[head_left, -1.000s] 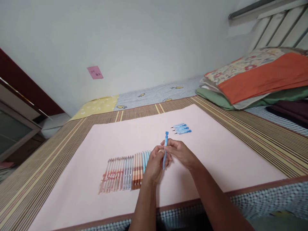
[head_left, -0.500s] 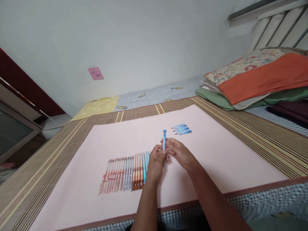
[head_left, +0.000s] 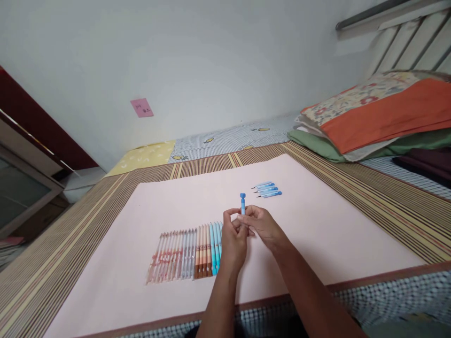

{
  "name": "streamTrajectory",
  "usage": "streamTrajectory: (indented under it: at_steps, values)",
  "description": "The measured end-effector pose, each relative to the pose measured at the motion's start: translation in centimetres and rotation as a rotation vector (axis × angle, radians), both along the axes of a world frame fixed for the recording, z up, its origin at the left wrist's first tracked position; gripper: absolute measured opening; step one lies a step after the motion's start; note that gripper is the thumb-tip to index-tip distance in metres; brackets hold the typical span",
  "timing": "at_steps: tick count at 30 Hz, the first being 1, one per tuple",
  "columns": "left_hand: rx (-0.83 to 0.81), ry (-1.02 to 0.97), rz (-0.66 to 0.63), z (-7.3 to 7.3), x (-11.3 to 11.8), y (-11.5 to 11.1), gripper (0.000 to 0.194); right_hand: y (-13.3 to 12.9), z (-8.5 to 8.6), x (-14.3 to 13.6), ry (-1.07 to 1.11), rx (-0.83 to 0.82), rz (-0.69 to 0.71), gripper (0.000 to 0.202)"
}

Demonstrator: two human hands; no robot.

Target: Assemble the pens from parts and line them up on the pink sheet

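Observation:
A blue pen (head_left: pixel 243 204) stands upright between my hands, its darker blue cap end at the top. My left hand (head_left: pixel 235 237) closes round its lower part, which the fingers hide. From the right, my right hand (head_left: pixel 261 223) pinches the pen with thumb and fingers. Beyond my hands lie several similar blue pens (head_left: pixel 268 189) with dark pointed tips facing left. Left of my left hand is a row of pens side by side: clear ones with reddish marks (head_left: pixel 165 257), peach and brown ones (head_left: pixel 203 253), and turquoise ones (head_left: pixel 214 246), partly covered by my left arm.
Everything lies on a large pale pink sheet (head_left: pixel 116 263) over a striped mat (head_left: pixel 70 239). Folded bedding with an orange band (head_left: pixel 391 119) is piled at the right. A pink note (head_left: pixel 142 108) sticks to the wall behind.
My right hand's thumb and fingers have come in closer round the pen. The pen sits slightly lower, with less of it showing above my fingers. More of the turquoise pens shows.

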State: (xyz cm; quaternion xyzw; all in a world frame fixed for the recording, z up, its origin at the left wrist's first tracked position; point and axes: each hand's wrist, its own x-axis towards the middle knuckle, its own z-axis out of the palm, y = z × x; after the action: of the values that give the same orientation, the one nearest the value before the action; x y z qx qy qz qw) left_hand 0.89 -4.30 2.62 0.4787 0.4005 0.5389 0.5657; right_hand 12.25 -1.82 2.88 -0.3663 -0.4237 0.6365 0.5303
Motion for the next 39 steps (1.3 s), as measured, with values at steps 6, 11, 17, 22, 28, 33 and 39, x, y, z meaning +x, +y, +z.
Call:
streamTrajectory:
  at_steps: [6,11,17,22,28,33,39]
  values:
    - [-0.034,0.0,-0.025,0.7,-0.3,0.1,0.075,-0.1,-0.2,0.5,0.009,0.017,0.138,0.037]
    - [-0.045,0.005,-0.094,0.8,-0.8,0.2,0.083,-0.1,-0.4,1.2,0.036,0.035,0.216,0.035]
    - [0.034,0.128,0.023,0.2,-0.2,0.0,0.066,-0.1,-0.1,0.0,-0.023,0.02,0.007,0.043]
    - [-0.033,0.049,0.044,0.1,-0.5,0.2,0.058,0.1,-0.2,0.3,0.028,-0.003,-0.047,0.042]
    - [-0.254,-0.071,-0.243,0.3,-1.5,0.4,0.055,0.5,-0.3,1.9,-0.014,0.022,-0.108,0.033]
    - [-0.213,-0.083,-0.229,0.1,-1.1,0.4,0.045,0.6,-0.5,2.0,-0.021,0.018,-0.14,0.033]
    - [-0.006,0.258,0.077,-0.5,-0.5,0.3,0.027,0.7,-0.9,1.1,-0.051,-0.014,-0.25,0.04]
